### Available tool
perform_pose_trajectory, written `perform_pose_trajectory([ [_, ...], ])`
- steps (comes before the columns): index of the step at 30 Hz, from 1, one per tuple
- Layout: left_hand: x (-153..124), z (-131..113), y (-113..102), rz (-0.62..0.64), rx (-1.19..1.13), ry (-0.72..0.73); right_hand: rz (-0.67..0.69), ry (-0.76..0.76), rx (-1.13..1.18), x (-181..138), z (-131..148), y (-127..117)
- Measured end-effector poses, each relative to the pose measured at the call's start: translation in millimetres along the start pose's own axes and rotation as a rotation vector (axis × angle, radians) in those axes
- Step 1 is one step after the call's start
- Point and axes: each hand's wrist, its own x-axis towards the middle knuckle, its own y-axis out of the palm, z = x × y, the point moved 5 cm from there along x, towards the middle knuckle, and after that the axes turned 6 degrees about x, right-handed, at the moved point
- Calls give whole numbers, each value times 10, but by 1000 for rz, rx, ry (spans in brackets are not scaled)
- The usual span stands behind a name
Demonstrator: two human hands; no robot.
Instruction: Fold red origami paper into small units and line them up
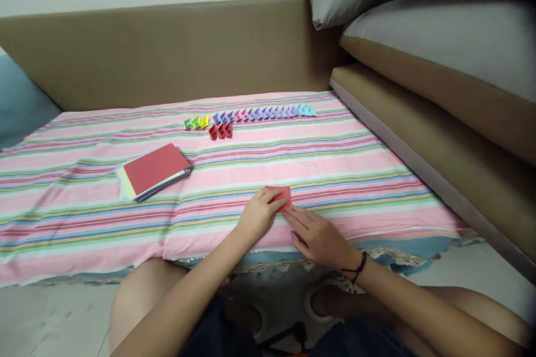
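Note:
A small folded red paper (281, 195) lies on the striped cloth (84, 217) near its front edge. My left hand (257, 216) rests on the paper's left side, its fingers pressing down on it. My right hand (317, 235) lies just below and to the right of the paper, fingers stretched flat with the tips touching its lower edge. A black band circles my right wrist.
A stack of coloured paper sheets (153, 172) with a red sheet on top lies to the left. Further back stands a row of several small folded paper pieces (251, 115), with three red ones (221, 131) in front. Cushions (439, 50) rise at the right.

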Motion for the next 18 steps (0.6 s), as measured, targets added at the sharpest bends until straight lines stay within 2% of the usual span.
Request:
perform_pose_trajectory([
  [3, -36, -35, 14, 7, 74, 26, 8, -9, -19, 2, 10, 8],
  [8, 77, -123, 26, 115, 173, -10, 38, -13, -36, 12, 19, 7],
  [13, 175, -138, 25, 137, 162, -61, 68, -12, -35, 18, 18, 9],
  [18, 254, -50, 11, 136, 114, -79, 83, 3, -23, 20, 22, 7],
])
